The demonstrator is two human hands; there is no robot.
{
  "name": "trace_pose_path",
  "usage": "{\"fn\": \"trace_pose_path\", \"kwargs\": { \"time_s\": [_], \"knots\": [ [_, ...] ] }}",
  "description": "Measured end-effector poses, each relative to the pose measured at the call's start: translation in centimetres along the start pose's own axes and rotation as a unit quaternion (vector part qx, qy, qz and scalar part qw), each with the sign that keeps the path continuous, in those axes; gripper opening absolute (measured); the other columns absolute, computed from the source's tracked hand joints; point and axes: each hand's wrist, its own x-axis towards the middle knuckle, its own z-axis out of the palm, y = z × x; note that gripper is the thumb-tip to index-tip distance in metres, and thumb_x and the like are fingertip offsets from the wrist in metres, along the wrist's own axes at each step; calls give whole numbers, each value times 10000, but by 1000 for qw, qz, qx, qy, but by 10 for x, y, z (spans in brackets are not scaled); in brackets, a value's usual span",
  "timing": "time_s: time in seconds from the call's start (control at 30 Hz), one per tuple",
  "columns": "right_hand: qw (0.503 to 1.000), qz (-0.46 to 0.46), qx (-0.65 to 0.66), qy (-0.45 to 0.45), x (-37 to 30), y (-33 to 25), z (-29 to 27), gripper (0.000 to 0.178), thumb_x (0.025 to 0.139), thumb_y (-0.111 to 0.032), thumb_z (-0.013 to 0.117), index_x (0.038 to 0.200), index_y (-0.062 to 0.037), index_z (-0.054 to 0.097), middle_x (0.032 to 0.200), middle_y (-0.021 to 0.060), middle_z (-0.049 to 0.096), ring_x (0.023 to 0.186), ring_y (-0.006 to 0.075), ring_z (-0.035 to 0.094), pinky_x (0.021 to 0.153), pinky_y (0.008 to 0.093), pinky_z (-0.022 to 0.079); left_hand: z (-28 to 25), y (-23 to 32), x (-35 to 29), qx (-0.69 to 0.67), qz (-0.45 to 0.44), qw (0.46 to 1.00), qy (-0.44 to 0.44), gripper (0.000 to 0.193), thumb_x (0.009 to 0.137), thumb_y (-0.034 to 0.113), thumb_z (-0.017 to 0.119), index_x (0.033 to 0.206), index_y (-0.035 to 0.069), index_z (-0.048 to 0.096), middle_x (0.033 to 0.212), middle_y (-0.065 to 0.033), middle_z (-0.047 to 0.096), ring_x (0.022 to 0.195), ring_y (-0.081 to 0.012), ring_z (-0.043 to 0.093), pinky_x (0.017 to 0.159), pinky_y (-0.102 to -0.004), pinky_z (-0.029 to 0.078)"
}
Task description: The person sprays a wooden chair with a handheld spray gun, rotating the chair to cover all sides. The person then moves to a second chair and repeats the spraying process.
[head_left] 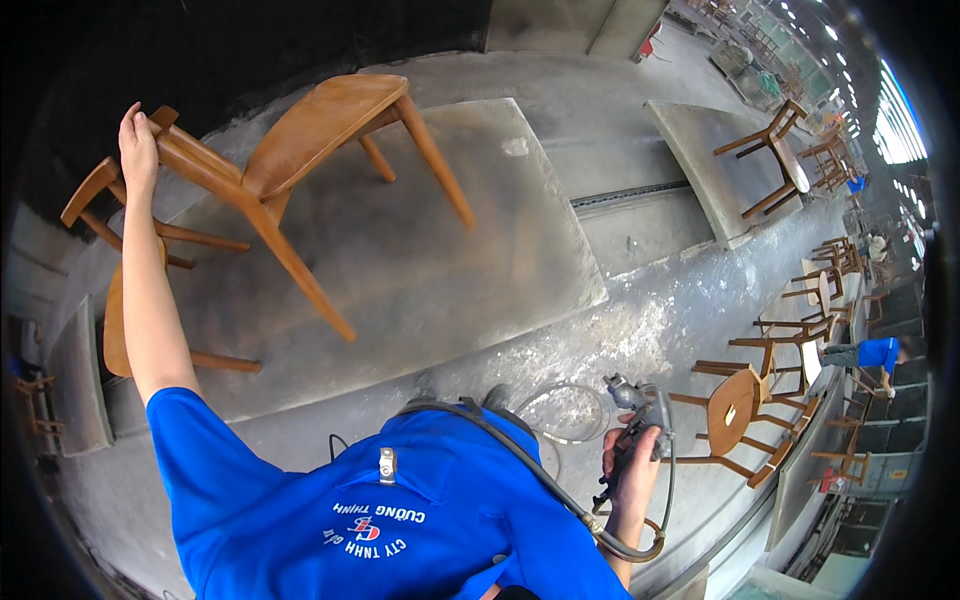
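My left arm reaches far out to the left. There my left hand (139,155) is closed on the back end of a brown wooden chair (325,130), though the chair partly hides the fingers. This chair stands on a large grey board (420,300), its legs spread toward the right and toward me. My right hand (635,480), at the lower right, is wrapped round a dark spray gun (645,410) with a hose (640,552) attached. The gun is apart from the chair. A second wooden chair (116,325) is at the far left, partly behind my left forearm.
Another grey board (690,150) at the upper right bears a wooden chair (775,150). A round-seated chair (732,408) and several more chairs line the right side. A coiled hose (570,412) lies on the floor by my feet. A person in blue (878,353) stands farther right.
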Motion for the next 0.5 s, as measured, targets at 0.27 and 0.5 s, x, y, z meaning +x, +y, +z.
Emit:
{"fn": "trace_pose_path", "kwargs": {
  "time_s": [0.27,0.5],
  "knots": [
    [981,-165,-10,-104,-16,-25,30,924,833,-868,394,1175,-19,528,634,60,529,444,98,422,432,227,317,-5,-16,13,-116,-56,989,-66,467,1062,336,507,1411,26,523,1385,-126,585,1307,-206,521,1111,-314,379],
    [998,-59,-9,-7,-20,7,29,615,1018,-616,405,1183,-42,552,748,44,604,479,68,458,423,206,333,11,-29,16,-152,-29,987,42,401,998,288,642,1227,-40,614,1171,-128,678,1113,-171,635,978,-286,485]
  ]
}}
